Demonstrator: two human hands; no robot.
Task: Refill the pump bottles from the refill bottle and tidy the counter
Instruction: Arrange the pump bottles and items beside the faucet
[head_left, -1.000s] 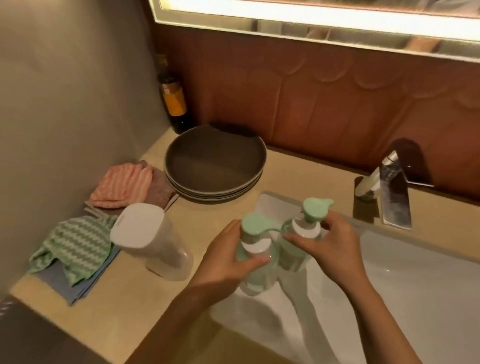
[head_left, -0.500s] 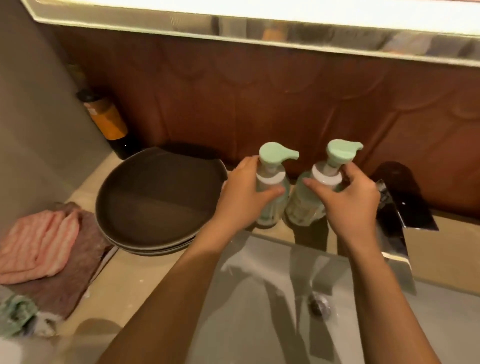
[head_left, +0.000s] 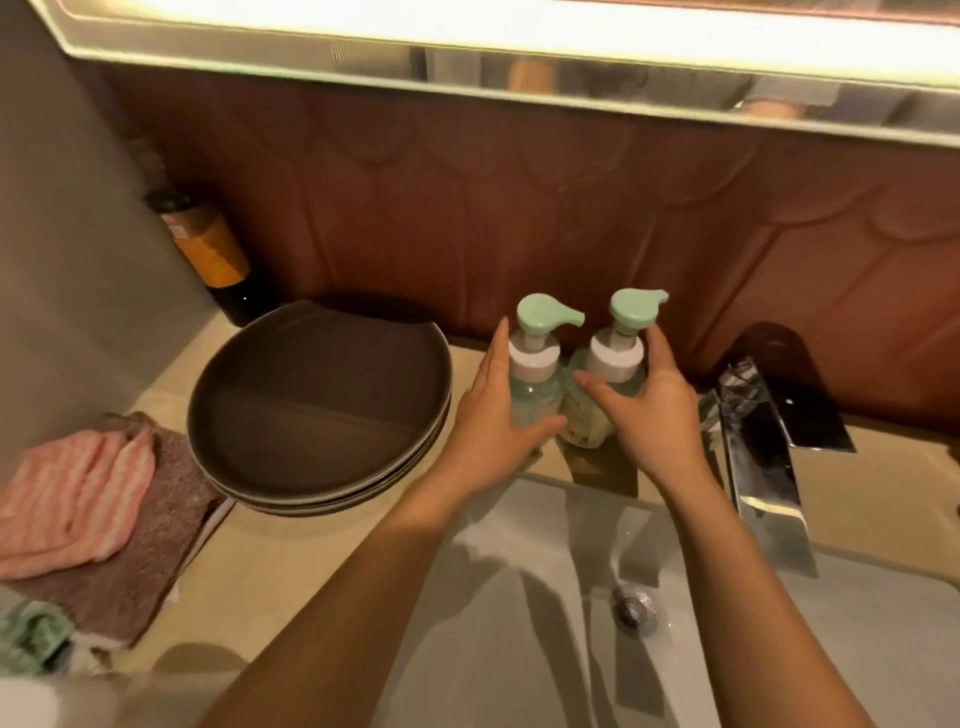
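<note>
Green pump tops sit on both bottles, with white collars under them and see-through bodies below. The left pump bottle (head_left: 535, 376) and the right pump bottle (head_left: 615, 358) stand upright, side by side and touching or very nearly so. They are at the back of the counter (head_left: 270, 561) by the brown wall (head_left: 519, 208), between the stack of dark plates (head_left: 317, 405) and the shiny tap (head_left: 763, 457). I think they are plastic, so they should not break easily. With soap inside they will feel a bit heavy at the bottom. The sides look smooth, and if any soap has dripped on them they could be slippery. The pump top is the wrong place to grab, because it could push down and squirt. The best place to hold is the round body, under the white collar. That is where my hands are. My left hand (head_left: 493, 431) is wrapped round the left bottle, with my thumb across the front and my fingers (head_left: 498, 343) lying nearly straight up the far side. My right hand (head_left: 654, 421) has the right bottle the same way, thumb in front and fingers up by the collar. Neither hold looks tight. Both my arms reach forward over the white sink (head_left: 519, 623), with my wrists low and my palms turned in toward each other. I guess the bottles are being put in their place, which is the tidy-up part. I cannot tell how full they are.
</note>
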